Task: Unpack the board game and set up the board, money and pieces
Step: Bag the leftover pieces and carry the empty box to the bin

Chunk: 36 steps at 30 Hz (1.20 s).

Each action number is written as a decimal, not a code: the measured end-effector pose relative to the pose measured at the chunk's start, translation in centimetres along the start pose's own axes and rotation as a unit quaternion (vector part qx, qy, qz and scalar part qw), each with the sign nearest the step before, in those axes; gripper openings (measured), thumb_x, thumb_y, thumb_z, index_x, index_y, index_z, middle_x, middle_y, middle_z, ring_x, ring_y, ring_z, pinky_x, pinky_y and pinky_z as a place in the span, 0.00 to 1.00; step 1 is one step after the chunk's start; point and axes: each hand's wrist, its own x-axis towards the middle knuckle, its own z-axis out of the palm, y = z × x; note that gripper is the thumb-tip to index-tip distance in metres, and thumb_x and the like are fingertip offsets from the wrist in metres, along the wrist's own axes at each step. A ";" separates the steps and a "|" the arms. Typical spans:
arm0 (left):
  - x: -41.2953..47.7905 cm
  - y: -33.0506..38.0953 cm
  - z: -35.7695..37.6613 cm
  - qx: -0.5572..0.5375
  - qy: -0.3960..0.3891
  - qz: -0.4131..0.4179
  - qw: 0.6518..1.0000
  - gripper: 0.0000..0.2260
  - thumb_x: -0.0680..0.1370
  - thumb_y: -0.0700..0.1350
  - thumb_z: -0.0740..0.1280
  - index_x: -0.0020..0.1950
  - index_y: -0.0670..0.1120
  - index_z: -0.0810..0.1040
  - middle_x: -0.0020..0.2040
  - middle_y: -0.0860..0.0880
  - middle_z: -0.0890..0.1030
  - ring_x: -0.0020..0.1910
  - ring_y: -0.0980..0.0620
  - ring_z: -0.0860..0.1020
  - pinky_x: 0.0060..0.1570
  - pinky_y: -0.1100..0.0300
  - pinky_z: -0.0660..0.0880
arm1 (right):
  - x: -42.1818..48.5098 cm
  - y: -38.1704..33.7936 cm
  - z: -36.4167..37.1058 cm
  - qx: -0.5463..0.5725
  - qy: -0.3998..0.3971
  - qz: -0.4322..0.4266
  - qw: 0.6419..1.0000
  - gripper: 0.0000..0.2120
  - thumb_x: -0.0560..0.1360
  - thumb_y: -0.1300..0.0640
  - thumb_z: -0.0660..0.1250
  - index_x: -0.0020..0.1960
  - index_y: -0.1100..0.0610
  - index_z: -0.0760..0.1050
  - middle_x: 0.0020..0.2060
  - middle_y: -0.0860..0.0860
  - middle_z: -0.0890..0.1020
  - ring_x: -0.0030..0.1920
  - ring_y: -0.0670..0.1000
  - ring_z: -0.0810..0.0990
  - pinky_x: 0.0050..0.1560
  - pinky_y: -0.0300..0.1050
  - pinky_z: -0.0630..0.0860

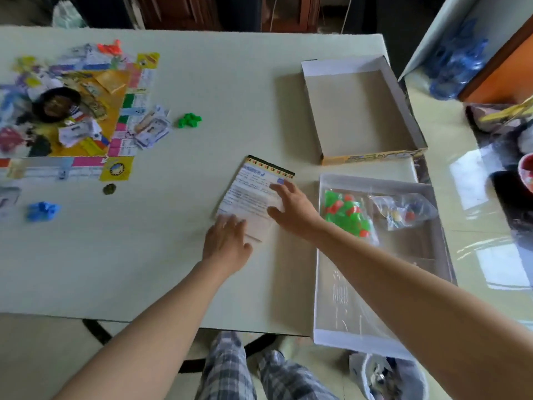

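1. Near the middle of the worktop point(219, 82), a little toward its near edge, lies a printed sheet point(253, 192) with a black-and-yellow strip along its far edge.
2. The left hand point(227, 241) rests flat on the sheet's near corner, fingers straight, gripping nothing.
3. The right hand point(291, 204) lies on the sheet's right side, fingers spread and extended, also gripping nothing.
4. Just beside the sheet, at the worktop's right edge, a shallow box tray point(360, 340) holds a bag of green and red pieces point(346, 215) and a smaller bag of coloured pawns point(403, 212).
5. Toward the far right corner sits a second box half point(360, 111), open side up.
6. At the left edge the game board point(116, 168) lies unfolded with banknotes point(150, 129) scattered over it; a pile of green pieces point(189, 120) lies just off its right side, and a pile of blue pieces point(43, 210) near its near side.
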 end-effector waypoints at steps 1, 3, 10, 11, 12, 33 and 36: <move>-0.7 -1.0 0.3 0.000 -0.009 0.018 1.000 0.27 0.80 0.52 0.59 0.77 0.46 0.57 0.79 0.47 0.54 0.77 0.45 0.51 0.73 0.52 0.58 | 0.3 -0.6 1.1 -0.022 -0.037 0.030 0.999 0.29 0.78 0.50 0.62 0.75 0.54 0.59 0.76 0.57 0.56 0.72 0.61 0.60 0.70 0.52 0.62; -2.2 -2.5 0.9 -0.025 0.004 0.045 0.999 0.24 0.79 0.49 0.60 0.75 0.48 0.63 0.77 0.48 0.58 0.76 0.47 0.55 0.71 0.54 0.60 | 0.4 -1.8 3.1 -0.072 -0.079 0.048 0.993 0.28 0.78 0.46 0.60 0.75 0.51 0.58 0.76 0.55 0.56 0.73 0.60 0.57 0.71 0.55 0.62; -4.5 -8.1 0.3 -0.201 0.072 -0.005 0.977 0.11 0.78 0.43 0.64 0.59 0.48 0.80 0.57 0.48 0.78 0.58 0.48 0.74 0.55 0.57 0.72 | 1.3 -6.2 7.4 -0.114 -0.051 -0.064 0.990 0.15 0.76 0.54 0.64 0.62 0.50 0.74 0.73 0.50 0.64 0.73 0.53 0.59 0.69 0.47 0.58; -4.5 -9.6 0.1 -0.213 0.089 -0.027 0.973 0.10 0.78 0.43 0.64 0.56 0.47 0.81 0.55 0.48 0.78 0.56 0.49 0.75 0.51 0.59 0.73 | 1.8 -7.0 7.9 -0.114 -0.045 -0.066 0.990 0.13 0.75 0.54 0.65 0.60 0.51 0.75 0.72 0.50 0.65 0.72 0.53 0.60 0.69 0.47 0.59; -4.4 -10.7 -0.2 -0.217 0.107 -0.048 0.969 0.08 0.77 0.42 0.64 0.54 0.47 0.81 0.53 0.49 0.78 0.53 0.49 0.76 0.48 0.59 0.72 | 2.2 -7.6 8.1 -0.111 -0.036 -0.066 0.991 0.12 0.75 0.54 0.65 0.59 0.51 0.76 0.71 0.50 0.66 0.71 0.53 0.61 0.69 0.47 0.60; 7.2 -32.1 -4.9 -0.159 0.163 -0.093 0.969 0.09 0.77 0.44 0.66 0.55 0.40 0.78 0.51 0.40 0.77 0.51 0.41 0.76 0.49 0.52 0.70 | 12.1 -18.8 14.7 -0.118 0.063 0.076 0.988 0.28 0.67 0.47 0.72 0.65 0.50 0.69 0.62 0.52 0.66 0.62 0.55 0.64 0.62 0.46 0.63; 7.8 -32.3 -4.9 -0.150 0.151 -0.095 0.973 0.10 0.76 0.44 0.68 0.54 0.39 0.77 0.52 0.40 0.78 0.53 0.41 0.75 0.50 0.52 0.71 | 11.9 -18.9 14.9 -0.112 0.067 0.080 0.988 0.28 0.68 0.48 0.72 0.65 0.50 0.68 0.63 0.51 0.65 0.63 0.54 0.64 0.62 0.46 0.62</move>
